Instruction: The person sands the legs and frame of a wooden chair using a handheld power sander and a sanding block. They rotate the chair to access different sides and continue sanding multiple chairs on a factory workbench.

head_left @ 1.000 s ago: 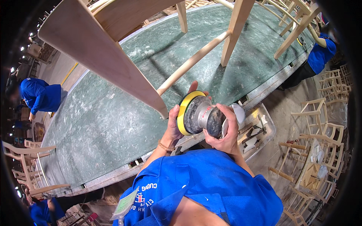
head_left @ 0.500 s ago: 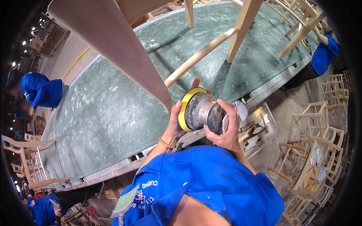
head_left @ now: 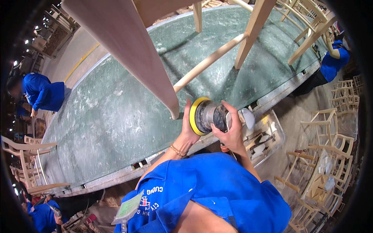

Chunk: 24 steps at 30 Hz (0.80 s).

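My right hand is closed around the body of an orbital sander, which has a dark and silver housing and a yellow-edged round pad. The sander is turned sideways, its pad facing left. Against that pad lies my left hand, open, with a finger stretched upward; its other fingers are mostly hidden. A white rounded piece shows beside my right fingers, and I cannot make out whether it is held. Just left of the sander, the tip of a broad, smooth wooden chair leg stands close to my left fingers.
The chair's rail and another leg rise over the green worktable. A bin of scraps stands below its edge at right. Wooden chair frames crowd the floor. People in blue work at left and far right.
My left hand has shifted slightly down and right, its fingers now less visible above the pad. The sander has turned a little and moved right, apart from the chair leg.
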Available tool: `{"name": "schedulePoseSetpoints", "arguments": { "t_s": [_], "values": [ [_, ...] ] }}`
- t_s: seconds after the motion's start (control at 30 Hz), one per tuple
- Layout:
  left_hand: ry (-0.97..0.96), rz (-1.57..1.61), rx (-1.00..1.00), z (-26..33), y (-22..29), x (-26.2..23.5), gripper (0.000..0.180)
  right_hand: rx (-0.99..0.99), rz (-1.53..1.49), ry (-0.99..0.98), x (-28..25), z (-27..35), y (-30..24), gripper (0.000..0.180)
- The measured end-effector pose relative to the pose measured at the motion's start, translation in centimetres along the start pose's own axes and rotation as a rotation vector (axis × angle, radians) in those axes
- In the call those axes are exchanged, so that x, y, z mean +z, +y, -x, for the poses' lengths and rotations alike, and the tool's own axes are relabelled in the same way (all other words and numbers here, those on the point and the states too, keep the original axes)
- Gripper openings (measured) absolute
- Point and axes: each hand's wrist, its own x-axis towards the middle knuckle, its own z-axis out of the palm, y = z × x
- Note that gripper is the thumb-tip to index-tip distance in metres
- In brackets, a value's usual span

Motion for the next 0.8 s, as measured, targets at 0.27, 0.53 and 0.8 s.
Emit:
{"name": "schedulePoseSetpoints", "arguments": {
  "t_s": [0.27,0.53,0.8],
  "values": [
    [0.551,-0.763,0.189,2.7,-2.8,-9.5,0.053,0.145,0.495,0.026,4.0,-0.4,10.7,0.080],
    [0.719,-0.638,0.328,4.8,1.1,-13.4,0.042,-0.100,0.732,-0.329,8.2,-3.2,10.5,0.101],
    [0.726,-0.591,0.495,6.1,4.3,-14.4,0.040,0.476,-0.545,-0.412,19.5,-4.8,10.8,0.037]
  ]
}}
